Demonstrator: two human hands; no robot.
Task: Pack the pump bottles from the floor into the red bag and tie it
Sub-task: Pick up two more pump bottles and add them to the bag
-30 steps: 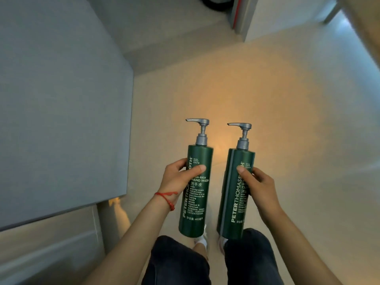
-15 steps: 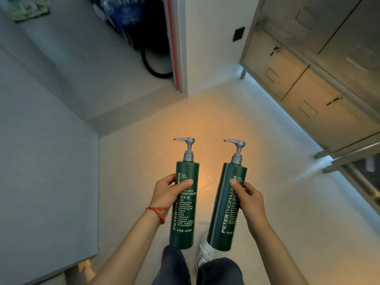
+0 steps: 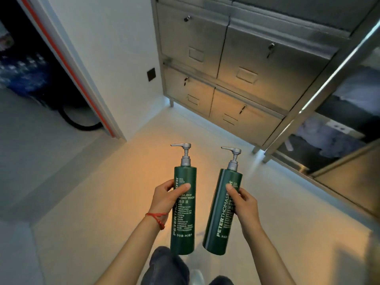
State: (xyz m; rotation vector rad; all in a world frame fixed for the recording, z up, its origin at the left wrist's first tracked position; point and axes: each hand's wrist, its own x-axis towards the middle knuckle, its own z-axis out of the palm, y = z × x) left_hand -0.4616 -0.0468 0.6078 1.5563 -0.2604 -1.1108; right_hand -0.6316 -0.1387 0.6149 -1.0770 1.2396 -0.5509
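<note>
Left bottle (image 3: 183,210) label: part of the brand name is covered by the left hand (image 3: 165,199); the small print is too fine to read.
Right bottle (image 3: 223,212) label: the right hand (image 3: 244,208) hides most of the product text.
Shoe (image 3: 197,275): blurred, cut off by the bottom edge.
Doorway (image 3: 30,68): dark; the blue things inside are blurred.
Shelf rack (image 3: 339,128): cut off at the right edge; its contents are unclear.
Red bag: not in view.

Two pump bottles (image 3: 183,210) (image 3: 223,212) side by side — metal lockers (image 3: 216,64) beyond, doorway (image 3: 41,79) left.
</note>
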